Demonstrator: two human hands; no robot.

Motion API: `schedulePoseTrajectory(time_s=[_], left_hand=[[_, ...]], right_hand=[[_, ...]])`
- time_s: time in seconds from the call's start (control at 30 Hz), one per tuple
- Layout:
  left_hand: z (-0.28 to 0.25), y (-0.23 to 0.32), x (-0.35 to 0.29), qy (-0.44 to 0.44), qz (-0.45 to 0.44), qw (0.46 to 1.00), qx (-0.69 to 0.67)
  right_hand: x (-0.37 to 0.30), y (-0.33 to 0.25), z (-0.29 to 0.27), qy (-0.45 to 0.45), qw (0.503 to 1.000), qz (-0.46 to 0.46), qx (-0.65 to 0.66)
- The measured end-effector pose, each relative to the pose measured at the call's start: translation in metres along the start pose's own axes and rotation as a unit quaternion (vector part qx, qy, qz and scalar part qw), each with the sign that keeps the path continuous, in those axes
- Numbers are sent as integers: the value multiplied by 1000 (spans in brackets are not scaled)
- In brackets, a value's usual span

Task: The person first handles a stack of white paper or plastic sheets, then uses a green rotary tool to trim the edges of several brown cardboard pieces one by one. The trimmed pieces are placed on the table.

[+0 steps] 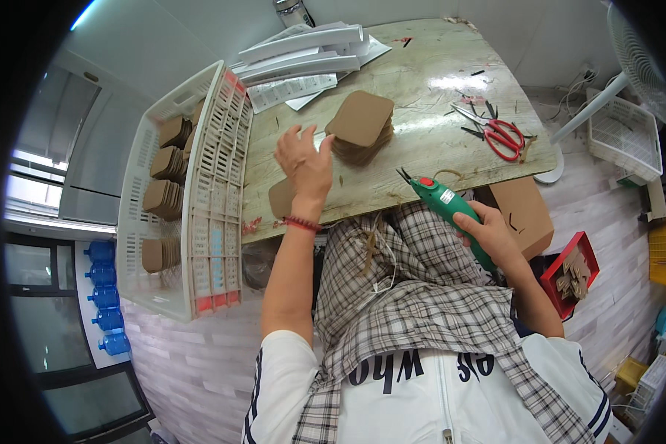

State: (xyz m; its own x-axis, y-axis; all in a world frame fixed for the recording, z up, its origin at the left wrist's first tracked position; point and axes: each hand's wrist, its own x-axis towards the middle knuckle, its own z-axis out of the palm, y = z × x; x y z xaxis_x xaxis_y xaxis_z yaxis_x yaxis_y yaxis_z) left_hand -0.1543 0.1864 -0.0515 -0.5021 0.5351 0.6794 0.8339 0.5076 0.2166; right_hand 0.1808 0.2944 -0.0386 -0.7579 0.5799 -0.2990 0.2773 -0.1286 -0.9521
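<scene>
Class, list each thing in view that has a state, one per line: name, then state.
Left grip: open, empty.
Right grip: closed around green tool.
Green tool: held, forked tip leftward; power unclear.
Brown pile: stacked on table.
Separate brown piece: lying flat, partly hidden.
Scissors: lying unheld.
White crate: open-topped, holding brown stacks.
Red box: open, holding brown bits.
Papers: heaped.
Fan: running or not, unclear.

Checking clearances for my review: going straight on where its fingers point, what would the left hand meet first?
Probably the white papers, though the left hand may be high enough to pass over.
</scene>
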Motion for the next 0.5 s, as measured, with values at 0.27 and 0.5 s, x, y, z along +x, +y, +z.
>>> schedulePoseTrajectory(time_s=[0.27,0.5], left_hand=[[35,34,19,-87,-51,993,-52],[37,41,15,-62,-119,981,-143]], right_hand=[[-7,6,-5,32,999,-13,7],[-6,0,-6,37,999,-20,16]])
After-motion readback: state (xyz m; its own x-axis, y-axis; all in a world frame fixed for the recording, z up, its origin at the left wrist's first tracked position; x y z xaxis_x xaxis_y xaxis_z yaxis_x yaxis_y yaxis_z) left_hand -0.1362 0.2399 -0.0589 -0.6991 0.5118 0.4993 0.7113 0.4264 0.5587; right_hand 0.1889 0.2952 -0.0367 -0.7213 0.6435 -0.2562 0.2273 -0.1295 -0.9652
